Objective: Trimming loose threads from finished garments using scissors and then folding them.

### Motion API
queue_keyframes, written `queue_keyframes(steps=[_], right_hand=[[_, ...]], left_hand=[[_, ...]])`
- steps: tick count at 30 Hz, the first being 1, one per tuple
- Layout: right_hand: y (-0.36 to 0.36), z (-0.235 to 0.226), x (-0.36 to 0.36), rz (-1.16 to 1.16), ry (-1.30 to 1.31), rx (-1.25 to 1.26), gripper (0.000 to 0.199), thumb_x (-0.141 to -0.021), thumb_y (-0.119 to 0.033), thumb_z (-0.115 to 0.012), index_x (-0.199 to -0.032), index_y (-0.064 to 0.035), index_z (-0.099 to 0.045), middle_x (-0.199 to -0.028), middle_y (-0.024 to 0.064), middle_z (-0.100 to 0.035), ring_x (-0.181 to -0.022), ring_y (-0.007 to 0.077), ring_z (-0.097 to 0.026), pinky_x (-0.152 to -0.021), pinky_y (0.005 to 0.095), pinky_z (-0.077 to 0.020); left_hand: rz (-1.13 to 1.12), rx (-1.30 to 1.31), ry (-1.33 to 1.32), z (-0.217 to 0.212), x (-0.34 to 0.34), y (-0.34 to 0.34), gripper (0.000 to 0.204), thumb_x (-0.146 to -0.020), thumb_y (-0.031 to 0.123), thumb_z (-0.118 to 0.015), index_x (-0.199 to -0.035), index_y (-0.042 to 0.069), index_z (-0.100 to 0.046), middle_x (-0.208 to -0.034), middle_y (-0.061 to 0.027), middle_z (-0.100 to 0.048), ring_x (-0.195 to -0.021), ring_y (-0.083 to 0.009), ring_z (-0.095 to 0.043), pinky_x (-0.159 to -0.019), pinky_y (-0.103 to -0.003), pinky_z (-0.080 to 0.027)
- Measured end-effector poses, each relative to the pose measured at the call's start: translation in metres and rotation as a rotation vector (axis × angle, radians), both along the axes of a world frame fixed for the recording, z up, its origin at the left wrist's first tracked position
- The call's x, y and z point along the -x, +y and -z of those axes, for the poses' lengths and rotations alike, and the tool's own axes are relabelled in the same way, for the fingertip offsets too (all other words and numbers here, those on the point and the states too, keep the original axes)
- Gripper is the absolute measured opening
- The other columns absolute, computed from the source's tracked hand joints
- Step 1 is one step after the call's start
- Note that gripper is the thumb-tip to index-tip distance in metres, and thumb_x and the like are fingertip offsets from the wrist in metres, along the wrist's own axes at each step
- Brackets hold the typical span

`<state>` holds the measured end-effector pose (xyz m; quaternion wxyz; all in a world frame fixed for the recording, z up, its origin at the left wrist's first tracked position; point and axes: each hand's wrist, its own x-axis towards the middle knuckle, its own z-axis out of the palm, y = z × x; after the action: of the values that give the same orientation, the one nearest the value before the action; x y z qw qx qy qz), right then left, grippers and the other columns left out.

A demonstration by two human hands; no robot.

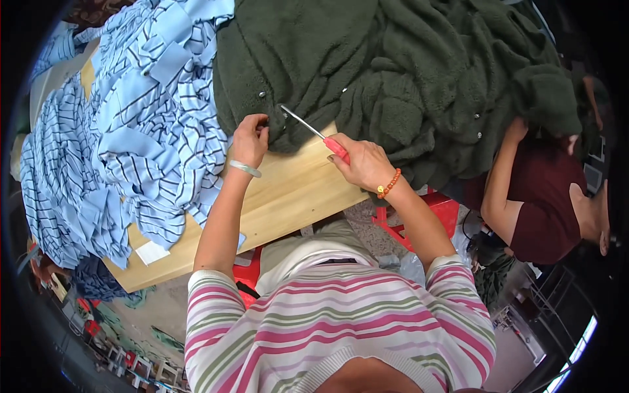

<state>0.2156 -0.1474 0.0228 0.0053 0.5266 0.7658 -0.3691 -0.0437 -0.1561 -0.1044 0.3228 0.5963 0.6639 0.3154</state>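
The dark green fleece cloth lies on the wooden table, ahead of both hands. A red-handled tool points at a metal fastener near its edge; contact cannot be confirmed. The step in hand appears to be tool work at this fastener; the next move likely calls for steady cloth and careful tip placement. The right hand grips the handle. The left hand is at the cloth's edge, fingers curled; whether it pinches fabric cannot be determined.
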Motion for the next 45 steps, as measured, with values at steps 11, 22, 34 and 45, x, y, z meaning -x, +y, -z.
queue_keyframes(steps=[11,22,34,45], right_hand=[[-0.021,-0.001,0.016,-0.146,-0.212,0.054,0.025,-0.085,-0.024,-0.059,-0.101,-0.0051,-0.056,-0.077,0.0214,-0.064,-0.077,0.04,-0.063,-0.069,0.0482,-0.0488],[-0.032,0.0,0.008,0.042,0.017,-0.016,0.024,-0.086,-0.023,-0.059,-0.107,-0.012,-0.055,-0.075,0.0197,-0.064,-0.073,0.0398,-0.063,-0.067,0.0501,-0.0491],[-0.037,0.006,-0.018,0.051,-0.081,-0.027,0.022,-0.086,-0.023,-0.058,-0.104,-0.0103,-0.054,-0.073,0.0203,-0.064,-0.073,0.0406,-0.063,-0.066,0.0509,-0.0489],[-0.043,-0.008,-0.001,0.031,-0.091,-0.014,0.018,-0.084,-0.02,-0.056,-0.092,-0.0041,-0.057,-0.074,0.0204,-0.064,-0.074,0.0369,-0.065,-0.065,0.0471,-0.0506]], left_hand=[[0.035,0.018,0.365,0.009,-0.013,0.021,0.016,-0.075,0.005,-0.062,-0.091,0.004,-0.06,-0.087,-0.0154,-0.059,-0.081,-0.0352,-0.06,-0.07,-0.044,-0.049],[-0.235,-0.034,-0.162,0.018,0.01,0.008,0.009,-0.083,0.009,-0.065,-0.089,0.001,-0.064,-0.076,-0.0015,-0.06,-0.06,-0.0069,-0.051,-0.055,-0.022,-0.042],[0.064,-0.194,0.325,-0.013,-0.051,0.005,0.026,-0.079,0.006,-0.064,-0.104,0.008,-0.059,-0.096,-0.0138,-0.055,-0.083,-0.0346,-0.059,-0.069,-0.042,-0.049],[-0.031,0.077,-0.175,0.014,-0.028,0.023,0.015,-0.085,0.007,-0.06,-0.098,0.0,-0.057,-0.083,-0.0119,-0.062,-0.063,-0.0184,-0.061,-0.06,-0.031,-0.048]])
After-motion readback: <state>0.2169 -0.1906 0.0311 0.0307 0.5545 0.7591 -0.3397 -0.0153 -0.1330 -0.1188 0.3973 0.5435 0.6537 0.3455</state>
